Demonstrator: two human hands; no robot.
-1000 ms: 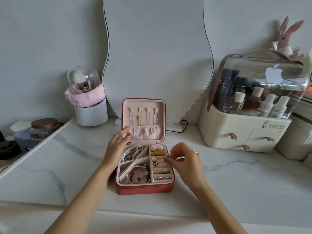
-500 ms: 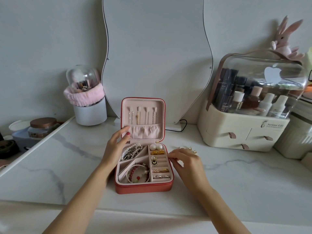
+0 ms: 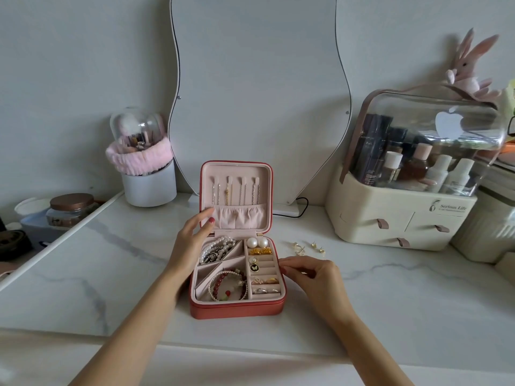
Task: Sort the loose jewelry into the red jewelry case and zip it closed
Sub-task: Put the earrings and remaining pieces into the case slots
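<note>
The red jewelry case (image 3: 237, 310) lies open in the middle of the marble top, its lid (image 3: 235, 168) standing upright with chains hung inside. Bracelets, pearls, rings and earrings fill the pink compartments. My left hand (image 3: 192, 238) rests at the case's left side, its straight fingers touching the lid's pink pocket. My right hand (image 3: 315, 277) sits by the case's right rim with curled fingers, thumb and forefinger close together; whether they pinch anything is hidden. Loose gold earrings (image 3: 299, 247) and gold studs (image 3: 319, 246) lie on the table just beyond that hand.
A wavy mirror (image 3: 256, 93) leans on the wall behind the case. A white brush pot with a pink band (image 3: 145, 174) stands back left. A cream cosmetics organiser (image 3: 404, 213) stands back right. A jar (image 3: 71, 207) sits on a lower shelf at the left.
My right hand has drawn away from the ring slots to the case's right rim, uncovering the loose gold earrings on the table. My left hand has stayed on the lid.
</note>
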